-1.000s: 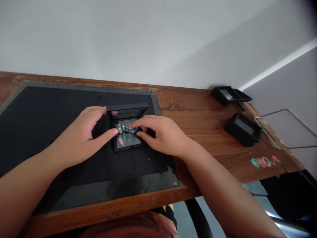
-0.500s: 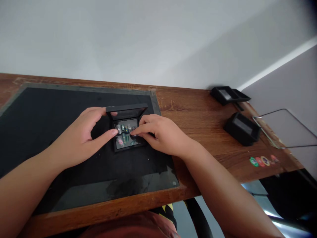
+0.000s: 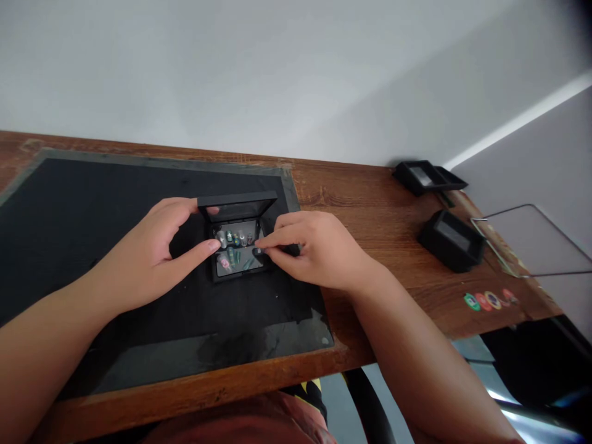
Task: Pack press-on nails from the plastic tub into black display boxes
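Observation:
An open black case (image 3: 238,277) with a raised lid stands on the dark mat. Inside lie several decorated press-on nails (image 3: 230,237) in two rows, some silvery, some greenish, one with a pink flower (image 3: 224,263). My left hand (image 3: 157,246) grips the case at its left side, the thumb on the left edge and the fingers at the lid's upper left corner. At the right end of the case, my right hand (image 3: 319,250) pinches a small dark press-on nail (image 3: 258,251) between thumb and index finger, just over the tray.
The dark mat (image 3: 115,216) covers the left of the wooden table (image 3: 361,209). Two black containers (image 3: 453,240) sit at the right, one nearer than the other. Several round stickers (image 3: 483,301) and a metal frame (image 3: 536,209) are at the right edge. A wall rises behind the table.
My right hand has shifted a little to the right, away from the upper row, with the dark nail now showing at its fingertips. The left hand and the case stay put.

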The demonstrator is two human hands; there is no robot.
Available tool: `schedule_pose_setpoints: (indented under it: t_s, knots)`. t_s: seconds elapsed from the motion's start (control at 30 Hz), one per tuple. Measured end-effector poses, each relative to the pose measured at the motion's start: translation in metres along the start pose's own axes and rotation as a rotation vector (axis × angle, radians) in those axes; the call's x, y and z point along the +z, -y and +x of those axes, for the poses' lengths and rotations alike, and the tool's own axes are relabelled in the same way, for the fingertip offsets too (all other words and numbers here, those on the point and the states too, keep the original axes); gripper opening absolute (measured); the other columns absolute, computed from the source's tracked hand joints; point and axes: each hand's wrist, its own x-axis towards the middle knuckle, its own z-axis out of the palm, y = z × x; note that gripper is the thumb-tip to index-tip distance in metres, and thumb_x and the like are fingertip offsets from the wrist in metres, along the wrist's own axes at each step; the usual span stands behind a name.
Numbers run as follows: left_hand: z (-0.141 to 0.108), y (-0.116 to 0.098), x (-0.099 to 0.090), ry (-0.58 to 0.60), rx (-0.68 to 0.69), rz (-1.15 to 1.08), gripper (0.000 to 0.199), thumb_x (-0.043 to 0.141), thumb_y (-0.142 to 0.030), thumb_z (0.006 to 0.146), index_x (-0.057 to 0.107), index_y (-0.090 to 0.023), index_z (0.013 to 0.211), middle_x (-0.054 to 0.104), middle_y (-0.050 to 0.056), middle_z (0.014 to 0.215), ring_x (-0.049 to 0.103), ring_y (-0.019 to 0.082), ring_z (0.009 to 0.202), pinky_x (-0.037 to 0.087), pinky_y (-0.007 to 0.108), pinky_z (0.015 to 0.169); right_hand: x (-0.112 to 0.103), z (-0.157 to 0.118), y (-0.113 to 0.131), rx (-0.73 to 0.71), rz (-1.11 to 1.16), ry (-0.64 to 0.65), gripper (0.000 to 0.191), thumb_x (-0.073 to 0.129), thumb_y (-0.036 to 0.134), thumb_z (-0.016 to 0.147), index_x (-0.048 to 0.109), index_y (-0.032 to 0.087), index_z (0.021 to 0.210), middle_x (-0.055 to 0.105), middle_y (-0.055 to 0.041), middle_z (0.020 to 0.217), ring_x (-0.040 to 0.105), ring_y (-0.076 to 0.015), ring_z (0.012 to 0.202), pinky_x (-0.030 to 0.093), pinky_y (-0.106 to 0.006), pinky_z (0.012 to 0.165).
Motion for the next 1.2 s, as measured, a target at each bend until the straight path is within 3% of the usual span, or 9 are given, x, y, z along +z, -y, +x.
schedule_pose_setpoints:
  t_s: [0.2,0.4,0.6,0.77,0.87,1.03,1.2]
  knots:
    - [0.001,-0.001,0.001,-0.008,0.016,0.008,0.046,0.058,-0.045,0.098,0.058,-0.023,0.138,0.063,0.008,0.134,0.055,0.026,0.131,0.043,0.047,0.116,0.001,0.000,0.009,0.036,-0.166,0.035,0.016,0.064,0.019,0.085,0.079,0.022,0.079,0.071,-0.0018,0.079,0.057,-0.0147,0.070,0.029,-0.030,0.061]
    - [0.001,-0.002,0.000,0.004,0.007,0.019,0.046,0.056,-0.045,0.099,0.057,-0.022,0.138,0.062,0.008,0.136,0.054,0.025,0.133,0.042,0.046,0.116,-0.001,0.000,0.015,-0.025,-0.204,0.091,0.014,0.065,0.015,0.081,0.072,0.020,0.070,0.067,-0.0015,0.072,0.051,-0.0153,0.068,0.027,-0.034,0.069]
    - [0.001,-0.002,0.000,0.009,0.011,0.023,0.046,0.055,-0.045,0.099,0.057,-0.020,0.138,0.062,0.009,0.137,0.053,0.026,0.134,0.042,0.047,0.116,-0.004,0.001,0.016,-0.040,-0.060,0.127,0.011,0.067,0.021,0.087,0.073,0.020,0.079,0.069,-0.0001,0.075,0.055,-0.0146,0.070,0.027,-0.032,0.070]
    - [0.001,-0.002,0.000,0.012,0.024,0.019,0.046,0.056,-0.045,0.098,0.056,-0.021,0.138,0.062,0.009,0.137,0.053,0.027,0.133,0.043,0.048,0.116,-0.004,0.001,0.018,-0.009,-0.046,0.070,0.015,0.068,0.028,0.089,0.072,0.020,0.077,0.068,-0.0004,0.073,0.056,-0.0153,0.071,0.029,-0.033,0.072]
    - [0.001,-0.003,-0.002,0.026,0.035,0.028,0.045,0.055,-0.043,0.099,0.056,-0.020,0.138,0.062,0.009,0.136,0.052,0.026,0.134,0.041,0.047,0.117,-0.002,0.001,0.019,-0.005,-0.025,0.051,0.012,0.070,0.032,0.087,0.073,0.020,0.085,0.069,-0.0001,0.075,0.057,-0.0154,0.071,0.029,-0.033,0.072]
    - [0.001,-0.002,-0.003,0.013,0.046,0.042,0.046,0.055,-0.043,0.100,0.053,-0.023,0.141,0.061,0.007,0.138,0.051,0.025,0.135,0.040,0.044,0.117,0.003,0.002,0.014,-0.040,0.003,0.125,0.010,0.068,0.027,0.090,0.076,0.022,0.092,0.071,-0.0003,0.079,0.058,-0.0148,0.073,0.031,-0.031,0.072]
    - [-0.001,0.002,-0.002,0.033,0.034,0.018,0.043,0.051,-0.045,0.102,0.055,-0.023,0.138,0.061,0.007,0.137,0.051,0.025,0.135,0.039,0.045,0.118,0.005,0.004,0.009,-0.044,0.004,0.119,0.014,0.068,0.024,0.092,0.077,0.020,0.101,0.073,-0.0009,0.085,0.059,-0.0137,0.073,0.033,-0.030,0.073]
